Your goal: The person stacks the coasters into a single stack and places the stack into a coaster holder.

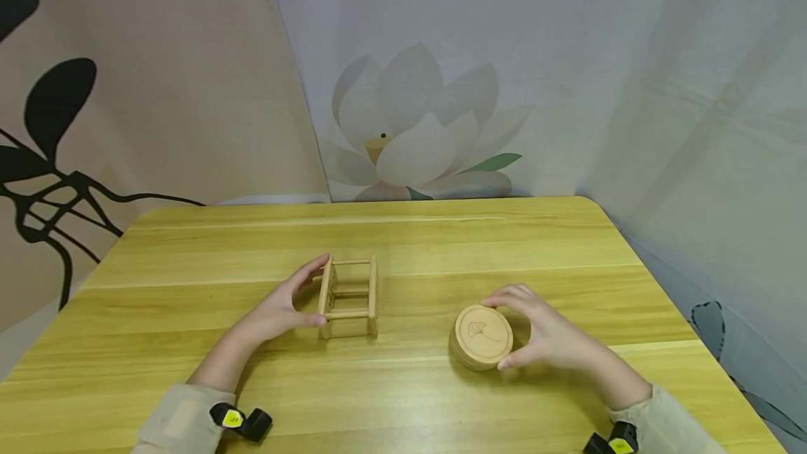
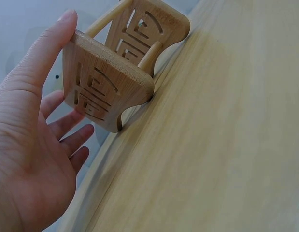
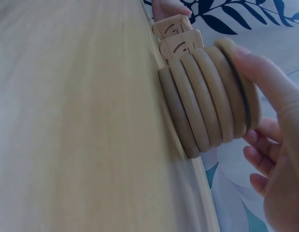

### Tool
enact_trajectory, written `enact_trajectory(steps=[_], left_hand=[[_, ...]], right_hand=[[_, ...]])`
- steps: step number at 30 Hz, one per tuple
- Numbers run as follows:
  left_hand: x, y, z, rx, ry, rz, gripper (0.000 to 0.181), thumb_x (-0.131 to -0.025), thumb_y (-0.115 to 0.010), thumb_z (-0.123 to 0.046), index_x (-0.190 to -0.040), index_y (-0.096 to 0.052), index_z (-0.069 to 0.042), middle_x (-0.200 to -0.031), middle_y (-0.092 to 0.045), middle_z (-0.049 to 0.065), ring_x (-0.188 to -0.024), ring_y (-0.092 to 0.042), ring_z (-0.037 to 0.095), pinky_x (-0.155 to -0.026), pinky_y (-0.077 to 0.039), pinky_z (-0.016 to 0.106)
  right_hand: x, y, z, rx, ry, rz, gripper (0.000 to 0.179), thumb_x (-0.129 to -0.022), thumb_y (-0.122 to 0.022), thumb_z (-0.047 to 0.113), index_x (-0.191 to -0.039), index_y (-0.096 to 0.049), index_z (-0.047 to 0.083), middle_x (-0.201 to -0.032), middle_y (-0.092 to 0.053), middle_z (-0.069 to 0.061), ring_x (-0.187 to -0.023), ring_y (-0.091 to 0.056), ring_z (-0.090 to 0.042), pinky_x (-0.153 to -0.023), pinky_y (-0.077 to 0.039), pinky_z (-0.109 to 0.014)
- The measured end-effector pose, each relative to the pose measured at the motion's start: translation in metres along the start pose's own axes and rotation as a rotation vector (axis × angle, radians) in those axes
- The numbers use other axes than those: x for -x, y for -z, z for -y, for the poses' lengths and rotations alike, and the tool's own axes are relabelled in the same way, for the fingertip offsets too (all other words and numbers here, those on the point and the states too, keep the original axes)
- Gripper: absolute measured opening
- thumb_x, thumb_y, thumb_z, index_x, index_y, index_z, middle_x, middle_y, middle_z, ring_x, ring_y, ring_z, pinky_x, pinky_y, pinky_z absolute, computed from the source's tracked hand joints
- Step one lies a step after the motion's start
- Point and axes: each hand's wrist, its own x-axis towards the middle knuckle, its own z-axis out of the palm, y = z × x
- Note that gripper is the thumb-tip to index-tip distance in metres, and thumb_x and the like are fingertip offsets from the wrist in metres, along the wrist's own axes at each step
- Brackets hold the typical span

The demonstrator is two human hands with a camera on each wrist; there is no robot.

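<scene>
A small wooden coaster rack [image 1: 373, 293], with two slotted side panels joined by round rods, stands on the table left of centre. My left hand [image 1: 277, 310] holds its left panel between the thumb at the near corner and the fingers at the far one. In the left wrist view, the cut-out pattern of the rack [image 2: 98, 84] shows clearly. To the right is a stack of round wooden coasters [image 1: 484, 337], a leaf engraved on the top one. My right hand [image 1: 545, 331] pinches the top coaster [image 3: 253, 104] at its rim; a dark gap shows beneath it.
A wood-grained table [image 1: 403, 412] with rounded far corners lies under everything. Behind it hangs a pale curtain [image 1: 441, 5] printed with a large flower and dark leaves. Bare tabletop separates the rack from the stack.
</scene>
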Motion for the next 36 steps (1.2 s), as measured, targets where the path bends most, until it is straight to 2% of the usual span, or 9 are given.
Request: enact_trajectory(steps=[7,15,20,28,36], left_hand=[[-0.0001,-0.0010,-0.0004,0.001,0.017,-0.002,0.098,-0.077,-0.081,-0.018,-0.154,-0.021,-0.017,-0.153,-0.025,0.018,-0.137,-0.017,0.048,-0.104,-0.010,0.071],[-0.0001,-0.0007,0.0001,0.016,0.003,0.004,0.098,-0.076,-0.081,-0.016,-0.154,-0.021,-0.019,-0.153,-0.024,0.017,-0.137,-0.015,0.048,-0.104,-0.009,0.070],[-0.0004,-0.0003,0.0002,0.021,-0.001,0.008,0.099,-0.077,-0.081,-0.016,-0.154,-0.020,-0.016,-0.154,-0.023,0.017,-0.137,-0.014,0.047,-0.104,-0.010,0.071],[-0.0008,0.0003,0.0017,0.018,-0.016,0.016,0.099,-0.077,-0.081,-0.017,-0.154,-0.020,-0.021,-0.154,-0.022,0.015,-0.138,-0.015,0.046,-0.104,-0.011,0.070],[0.0002,0.0007,-0.0011,0.004,-0.021,0.021,0.100,-0.077,-0.081,-0.019,-0.154,-0.018,-0.016,-0.155,-0.019,0.017,-0.138,-0.013,0.047,-0.104,-0.010,0.071]], right_hand=[[0.0003,-0.0002,0.0008,-0.016,-0.014,0.001,0.083,-0.056,-0.089,0.039,-0.128,-0.057,0.013,-0.127,-0.050,0.004,-0.118,-0.042,-0.019,-0.096,-0.037,-0.058],[0.0011,-0.0008,-0.0022,-0.003,-0.012,0.009,0.082,-0.058,-0.089,0.038,-0.129,-0.056,0.014,-0.125,-0.050,0.006,-0.117,-0.042,-0.018,-0.095,-0.038,-0.058],[0.0012,-0.0011,-0.0017,0.011,-0.020,0.013,0.084,-0.058,-0.089,0.039,-0.130,-0.055,0.012,-0.126,-0.050,0.006,-0.118,-0.041,-0.019,-0.096,-0.037,-0.058],[0.0017,-0.0012,0.0012,0.010,-0.038,0.020,0.084,-0.059,-0.089,0.038,-0.132,-0.054,0.014,-0.126,-0.049,0.006,-0.119,-0.039,-0.020,-0.096,-0.035,-0.059],[0.0037,-0.0011,-0.0011,-0.006,-0.030,0.027,0.088,-0.060,-0.088,0.039,-0.135,-0.052,0.009,-0.127,-0.049,0.004,-0.119,-0.039,-0.022,-0.095,-0.033,-0.062]])
